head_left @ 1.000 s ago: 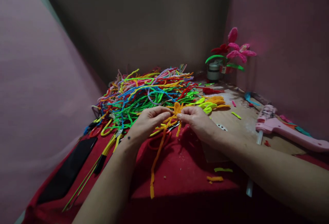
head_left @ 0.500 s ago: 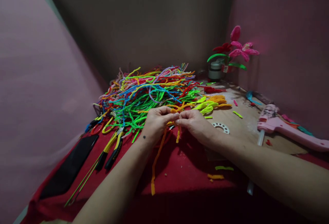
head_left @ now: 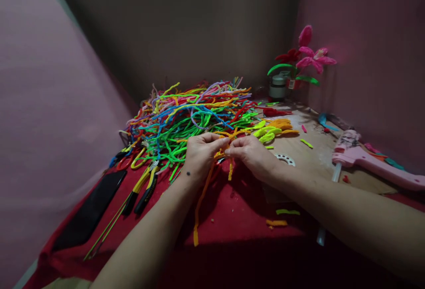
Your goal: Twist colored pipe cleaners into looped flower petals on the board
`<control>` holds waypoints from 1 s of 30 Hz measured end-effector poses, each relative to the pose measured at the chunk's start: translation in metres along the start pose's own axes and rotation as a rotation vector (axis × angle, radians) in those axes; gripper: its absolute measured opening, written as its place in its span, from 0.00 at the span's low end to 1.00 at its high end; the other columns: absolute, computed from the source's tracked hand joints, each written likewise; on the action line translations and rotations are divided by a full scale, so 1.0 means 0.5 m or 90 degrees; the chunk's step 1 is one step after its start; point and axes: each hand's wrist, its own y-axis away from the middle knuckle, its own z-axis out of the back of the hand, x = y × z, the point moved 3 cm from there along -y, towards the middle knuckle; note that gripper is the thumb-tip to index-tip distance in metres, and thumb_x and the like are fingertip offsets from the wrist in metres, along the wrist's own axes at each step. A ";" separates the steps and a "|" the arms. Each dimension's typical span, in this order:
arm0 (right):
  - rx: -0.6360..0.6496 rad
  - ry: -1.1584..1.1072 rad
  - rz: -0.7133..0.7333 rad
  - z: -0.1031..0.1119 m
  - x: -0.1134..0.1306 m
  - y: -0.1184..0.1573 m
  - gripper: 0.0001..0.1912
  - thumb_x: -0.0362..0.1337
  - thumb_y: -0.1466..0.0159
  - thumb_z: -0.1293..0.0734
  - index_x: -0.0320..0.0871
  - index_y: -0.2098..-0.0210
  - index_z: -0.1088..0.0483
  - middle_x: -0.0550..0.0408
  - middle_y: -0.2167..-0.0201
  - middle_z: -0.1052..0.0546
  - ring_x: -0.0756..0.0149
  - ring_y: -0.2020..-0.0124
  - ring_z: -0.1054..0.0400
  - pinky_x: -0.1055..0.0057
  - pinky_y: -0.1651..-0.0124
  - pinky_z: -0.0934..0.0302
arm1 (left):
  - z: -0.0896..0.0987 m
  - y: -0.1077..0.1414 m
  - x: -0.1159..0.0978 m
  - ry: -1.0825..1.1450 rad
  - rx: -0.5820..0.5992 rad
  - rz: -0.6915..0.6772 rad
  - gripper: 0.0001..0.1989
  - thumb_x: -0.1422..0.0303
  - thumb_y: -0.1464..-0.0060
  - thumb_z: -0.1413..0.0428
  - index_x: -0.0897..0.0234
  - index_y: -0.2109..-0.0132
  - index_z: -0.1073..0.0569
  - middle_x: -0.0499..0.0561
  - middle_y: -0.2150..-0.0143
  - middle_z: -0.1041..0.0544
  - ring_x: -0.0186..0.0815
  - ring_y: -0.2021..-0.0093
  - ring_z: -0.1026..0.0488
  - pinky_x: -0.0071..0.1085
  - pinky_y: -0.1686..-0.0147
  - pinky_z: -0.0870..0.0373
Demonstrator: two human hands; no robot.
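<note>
My left hand (head_left: 202, 152) pinches an orange fuzzy stem (head_left: 201, 200), one end of which hangs down over the red cloth. Close beside it, my right hand (head_left: 249, 152) has its thumb and forefinger pressed together on the orange stems, near the left fingertips. A shorter orange end (head_left: 230, 169) dangles between the hands. Behind the fingers lies a large heap of coloured fuzzy stems (head_left: 186, 121). Yellow-green looped pieces (head_left: 267, 133) and orange pieces (head_left: 282, 125) lie just beyond my right hand.
Left of my hands are yellow-black pliers (head_left: 146, 189), a black phone (head_left: 91, 209) and thin green stems (head_left: 108, 229). A pink glue gun (head_left: 372, 160) lies at the right, near a white ring with holes (head_left: 284, 159). Fuzzy flowers (head_left: 315, 59) stand at the back right.
My fingertips have drawn slightly apart, showing more of the orange stems between them. The view has shifted a little.
</note>
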 end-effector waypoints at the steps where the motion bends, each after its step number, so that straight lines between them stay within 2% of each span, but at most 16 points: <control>1: 0.011 0.004 -0.009 -0.003 0.000 0.002 0.10 0.33 0.53 0.37 0.41 0.87 0.41 0.64 0.90 0.45 0.77 0.85 0.55 0.72 0.80 0.62 | 0.010 -0.007 -0.001 -0.021 -0.037 -0.031 0.10 0.65 0.63 0.38 0.70 0.76 0.26 0.45 0.83 0.31 0.25 0.82 0.38 0.23 0.80 0.42; 3: 0.029 0.007 -0.018 -0.006 -0.001 0.003 0.10 0.34 0.53 0.36 0.41 0.87 0.40 0.64 0.90 0.45 0.77 0.86 0.54 0.72 0.80 0.61 | 0.035 -0.020 0.001 -0.022 -0.116 -0.075 0.10 0.65 0.61 0.39 0.69 0.76 0.27 0.42 0.86 0.36 0.23 0.85 0.44 0.22 0.84 0.48; 4: 0.027 0.001 -0.013 -0.004 -0.001 0.001 0.11 0.35 0.53 0.36 0.41 0.87 0.40 0.64 0.90 0.44 0.77 0.85 0.54 0.72 0.79 0.61 | 0.047 -0.026 0.004 0.004 -0.132 -0.074 0.10 0.65 0.60 0.39 0.68 0.76 0.29 0.41 0.87 0.38 0.22 0.85 0.45 0.22 0.85 0.50; 6: -0.008 -0.029 0.015 0.005 0.000 -0.008 0.11 0.36 0.52 0.36 0.41 0.87 0.40 0.64 0.89 0.43 0.77 0.85 0.53 0.72 0.79 0.59 | 0.062 -0.032 0.006 0.048 -0.101 -0.076 0.11 0.63 0.57 0.42 0.68 0.76 0.30 0.42 0.85 0.37 0.22 0.85 0.45 0.22 0.85 0.50; 8: -0.047 -0.053 0.050 0.017 0.001 -0.019 0.12 0.37 0.51 0.36 0.41 0.86 0.39 0.63 0.88 0.40 0.76 0.84 0.50 0.72 0.78 0.57 | 0.063 -0.029 0.002 0.028 -0.013 -0.076 0.12 0.61 0.55 0.43 0.68 0.72 0.28 0.44 0.81 0.32 0.24 0.83 0.41 0.22 0.82 0.46; 11: -0.065 -0.091 0.087 0.030 0.002 -0.033 0.11 0.38 0.50 0.36 0.40 0.84 0.38 0.62 0.86 0.37 0.75 0.82 0.47 0.73 0.77 0.54 | 0.044 -0.011 -0.008 -0.154 0.095 -0.131 0.12 0.62 0.56 0.42 0.67 0.67 0.25 0.49 0.74 0.27 0.29 0.76 0.33 0.25 0.75 0.38; 16: -0.054 -0.107 0.055 0.030 -0.001 -0.040 0.11 0.38 0.49 0.37 0.41 0.85 0.39 0.59 0.87 0.34 0.75 0.84 0.45 0.73 0.77 0.52 | 0.012 0.012 -0.021 -0.429 0.116 -0.394 0.07 0.66 0.51 0.46 0.63 0.70 0.25 0.51 0.72 0.26 0.33 0.70 0.32 0.28 0.66 0.37; 19: -0.077 -0.053 0.059 0.032 -0.002 -0.043 0.12 0.37 0.50 0.36 0.42 0.86 0.41 0.62 0.88 0.38 0.76 0.85 0.48 0.73 0.79 0.54 | 0.011 0.012 -0.020 -0.505 0.127 -0.440 0.08 0.67 0.49 0.48 0.63 0.71 0.27 0.51 0.73 0.27 0.33 0.70 0.33 0.28 0.67 0.38; 22: -0.072 -0.033 0.069 0.029 -0.004 -0.048 0.12 0.35 0.50 0.37 0.42 0.86 0.42 0.62 0.88 0.40 0.76 0.84 0.48 0.74 0.79 0.55 | 0.018 0.010 -0.019 -0.512 0.136 -0.404 0.08 0.67 0.48 0.49 0.63 0.71 0.28 0.50 0.73 0.27 0.32 0.71 0.33 0.26 0.67 0.39; 25: -0.081 -0.044 0.082 0.026 -0.005 -0.052 0.12 0.35 0.50 0.37 0.42 0.86 0.43 0.63 0.88 0.41 0.76 0.84 0.49 0.75 0.79 0.55 | 0.022 0.007 -0.014 -0.441 0.142 -0.331 0.08 0.66 0.49 0.48 0.64 0.71 0.28 0.48 0.73 0.29 0.30 0.72 0.35 0.24 0.69 0.40; 27: -0.104 -0.062 0.102 0.027 -0.005 -0.056 0.12 0.36 0.50 0.37 0.42 0.86 0.43 0.63 0.88 0.41 0.76 0.84 0.49 0.75 0.79 0.55 | 0.024 0.001 -0.004 -0.336 0.104 -0.252 0.08 0.65 0.50 0.48 0.64 0.71 0.29 0.46 0.76 0.32 0.27 0.76 0.38 0.23 0.73 0.41; 30: -0.159 -0.118 0.125 0.033 -0.005 -0.065 0.12 0.39 0.49 0.38 0.42 0.85 0.43 0.63 0.87 0.40 0.76 0.83 0.48 0.75 0.78 0.53 | 0.028 -0.011 0.022 -0.100 0.039 -0.101 0.10 0.61 0.50 0.48 0.64 0.72 0.33 0.42 0.81 0.37 0.24 0.82 0.44 0.22 0.81 0.46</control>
